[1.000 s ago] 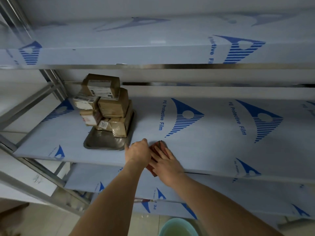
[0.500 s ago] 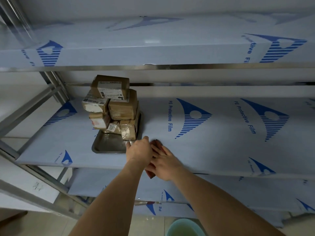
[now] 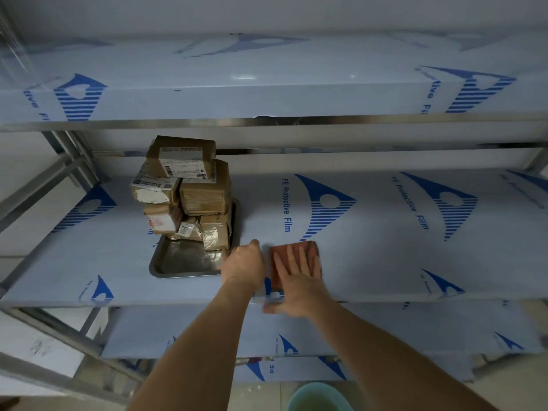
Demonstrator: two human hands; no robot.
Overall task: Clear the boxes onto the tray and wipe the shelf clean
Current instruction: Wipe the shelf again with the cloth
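Brown taped cardboard boxes [image 3: 189, 192] are already stacked on the steel tray [image 3: 184, 264] at shelf left; wiping of the film-covered shelf [image 3: 385, 247] is underway; a red-brown cloth [image 3: 292, 262] is pressed flat by the right hand [image 3: 296, 284], fingers straight; left hand [image 3: 243, 262] is curled at the tray's near right corner, grip cannot be told

Bare arms and hands
Both forearms [image 3: 207, 345] are sleeveless in view; the left hand [image 3: 243, 264] and right hand [image 3: 296, 287] seem ringless.

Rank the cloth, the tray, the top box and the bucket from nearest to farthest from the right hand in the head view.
1. Cloth: under the right hand, which lies flat on it.
2. Tray: left of it, past the left hand.
3. Bucket: below, on the floor.
4. Top box: up left, top of the stack.
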